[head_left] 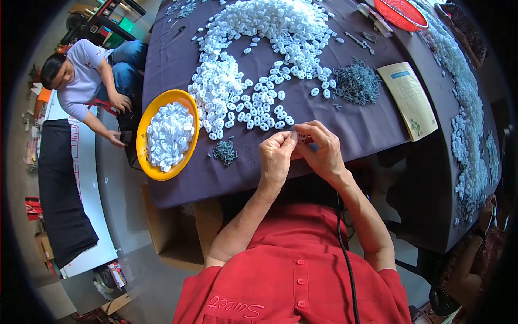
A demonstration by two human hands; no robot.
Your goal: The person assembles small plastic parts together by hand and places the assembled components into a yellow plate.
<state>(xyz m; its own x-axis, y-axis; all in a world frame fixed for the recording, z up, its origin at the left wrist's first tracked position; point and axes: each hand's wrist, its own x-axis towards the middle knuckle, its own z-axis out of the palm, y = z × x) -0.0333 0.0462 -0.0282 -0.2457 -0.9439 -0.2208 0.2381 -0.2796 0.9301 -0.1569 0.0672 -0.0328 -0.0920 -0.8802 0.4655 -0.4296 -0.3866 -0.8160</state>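
My left hand (276, 159) and my right hand (324, 148) meet at the table's front edge, fingertips pinched together. Between them shows part of a small white plastic piece (302, 138), mostly hidden by the fingers; it looks like the loose ones on the table. Just beyond my hands spreads a large heap of small white oval plastic pieces (264, 102) with two openings each. A small pile of thin grey-blue pieces (225, 153) lies left of my left hand, and a bigger pile of them (357, 82) lies beyond my right hand.
A yellow oval basin (142, 146) of white pieces stands at the table's left edge. On the right are a tan paper packet (408, 100) and a red basket (400, 13). A person (89, 86) sits at left; a cardboard box (172, 232) is below. A black cable (345, 254) hangs before me.
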